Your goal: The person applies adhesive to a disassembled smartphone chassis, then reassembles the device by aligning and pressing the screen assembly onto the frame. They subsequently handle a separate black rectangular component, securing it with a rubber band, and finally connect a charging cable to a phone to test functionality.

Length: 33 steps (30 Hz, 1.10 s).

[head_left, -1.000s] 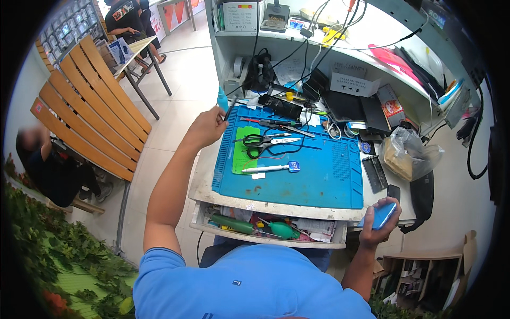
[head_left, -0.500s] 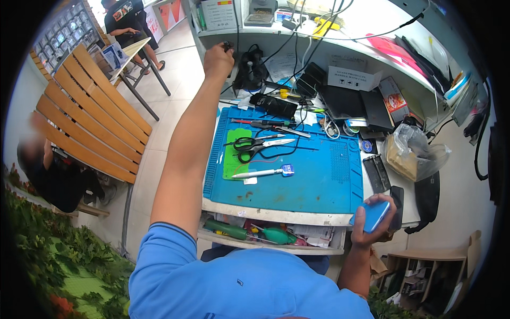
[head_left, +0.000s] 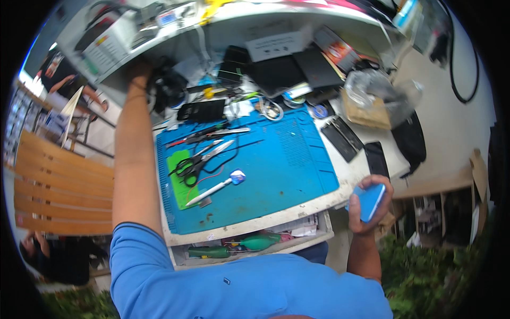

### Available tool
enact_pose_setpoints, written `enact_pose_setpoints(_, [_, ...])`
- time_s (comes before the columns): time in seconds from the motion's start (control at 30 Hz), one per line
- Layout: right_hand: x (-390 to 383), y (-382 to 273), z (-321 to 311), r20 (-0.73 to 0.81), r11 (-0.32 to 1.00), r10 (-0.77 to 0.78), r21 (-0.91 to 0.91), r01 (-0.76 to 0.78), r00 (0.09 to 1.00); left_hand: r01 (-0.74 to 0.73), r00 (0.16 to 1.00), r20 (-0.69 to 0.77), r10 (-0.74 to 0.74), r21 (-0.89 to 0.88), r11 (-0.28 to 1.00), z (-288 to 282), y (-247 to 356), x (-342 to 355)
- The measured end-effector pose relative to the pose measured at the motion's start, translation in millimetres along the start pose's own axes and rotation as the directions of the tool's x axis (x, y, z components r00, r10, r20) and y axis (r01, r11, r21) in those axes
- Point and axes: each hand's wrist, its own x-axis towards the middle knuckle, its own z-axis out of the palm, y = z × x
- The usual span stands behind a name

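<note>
The blue phone [head_left: 370,201] sits in the right hand [head_left: 366,204], its long axis tilted, upper end toward the top right and lower end down toward the palm; the fingers wrap closed around its edges, just off the bench's right front corner, beside the blue mat [head_left: 276,170]. The left hand [head_left: 139,72] reaches far up to the shelf [head_left: 223,26] at the back left; whether it grips anything cannot be told. On the mat lie scissors [head_left: 199,159], a white-handled tool [head_left: 218,186] and tweezers [head_left: 212,133]. Green screwdrivers [head_left: 234,247] lie in the open drawer [head_left: 319,234] below
</note>
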Motion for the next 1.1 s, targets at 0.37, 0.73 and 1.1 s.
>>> enact_pose_setpoints(0.37, [3.4, -1.1, 8.5, 0.005, 0.995, -0.093, 0.033, 0.093, 0.996, -0.132, 0.975, 0.205, 0.086, 0.224, 0.966, 2.8, -45.9, 21.3])
enact_pose_setpoints(0.73, [34.9, -26.5, 41.7, 0.308, 0.993, -0.106, -0.023, 0.119, 0.946, -0.028, 0.983, -0.175, -0.054, -0.433, 0.901, -181.3, -21.8, -192.5])
enact_pose_setpoints(1.1, [39.7, -2.3, 124.4, 0.726, 0.902, 0.043, -0.323, 0.286, 0.686, 0.174, 0.863, 0.274, 0.424, -0.950, 0.261, -193.6, 182.0, -277.8])
